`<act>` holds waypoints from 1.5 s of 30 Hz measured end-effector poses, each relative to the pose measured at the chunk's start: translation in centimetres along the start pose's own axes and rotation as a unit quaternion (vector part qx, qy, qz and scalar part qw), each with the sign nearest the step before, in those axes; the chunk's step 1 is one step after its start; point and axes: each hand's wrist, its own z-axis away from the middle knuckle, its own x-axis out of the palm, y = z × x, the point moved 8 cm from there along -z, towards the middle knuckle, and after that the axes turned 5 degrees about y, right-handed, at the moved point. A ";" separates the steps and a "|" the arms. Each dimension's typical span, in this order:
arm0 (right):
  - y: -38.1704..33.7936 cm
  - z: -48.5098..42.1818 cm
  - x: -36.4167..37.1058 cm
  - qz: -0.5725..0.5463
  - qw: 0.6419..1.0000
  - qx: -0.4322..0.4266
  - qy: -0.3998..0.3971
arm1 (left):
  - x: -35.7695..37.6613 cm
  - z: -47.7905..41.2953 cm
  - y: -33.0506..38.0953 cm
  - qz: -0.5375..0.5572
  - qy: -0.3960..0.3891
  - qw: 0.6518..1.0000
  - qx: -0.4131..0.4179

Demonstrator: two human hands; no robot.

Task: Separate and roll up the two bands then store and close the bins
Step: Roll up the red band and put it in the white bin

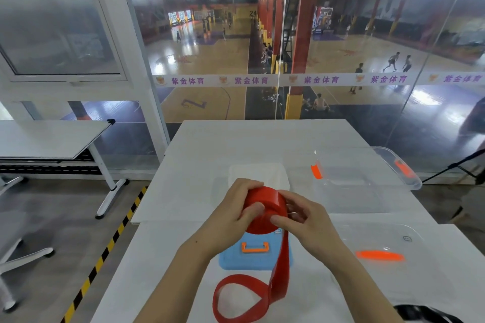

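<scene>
A red band (pixel 265 204) is partly wound into a thick roll held above the white table (pixel 262 139). My left hand (pixel 236 212) grips the roll from the left, thumb on its face. My right hand (pixel 301 215) pinches it from the right. The band's loose tail (pixel 280 270) hangs down and loops on the table near the front edge. Under the roll lies a blue lid with an orange handle (pixel 252 257). A small white bin (pixel 258 174) sits just beyond my hands. A clear bin with orange latches (pixel 364 173) stands open at the right, and a clear lid with an orange handle (pixel 380 246) lies before it.
A glass wall runs right behind the table, with a sports hall below. A second white table (pixel 52 139) on wheeled legs stands to the left. Yellow-black tape (pixel 105 252) marks the floor on the left. A dark stand leg (pixel 451 165) is at the far right.
</scene>
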 end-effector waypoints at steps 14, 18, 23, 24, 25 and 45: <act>-0.6 1.4 1.3 -0.191 0.978 -0.026 0.081 | -3.7 0.5 2.0 0.308 0.274 0.906 -0.091; -1.3 1.7 1.4 -0.217 0.965 -0.042 0.139 | -3.4 0.7 1.9 0.340 0.293 0.888 -0.101; -2.1 1.6 0.3 -0.212 0.957 -0.065 0.188 | -3.2 0.8 1.6 0.310 0.238 0.916 -0.090; -2.2 1.4 0.0 -0.205 0.958 -0.068 0.190 | -3.2 0.7 1.5 0.294 0.217 0.927 -0.089; -2.3 1.2 -0.3 -0.194 0.960 -0.074 0.188 | -3.3 0.7 1.5 0.277 0.200 0.936 -0.090; -3.4 2.4 -0.9 -0.195 0.965 -0.071 0.158 | -4.0 0.5 5.7 0.211 0.264 0.941 0.024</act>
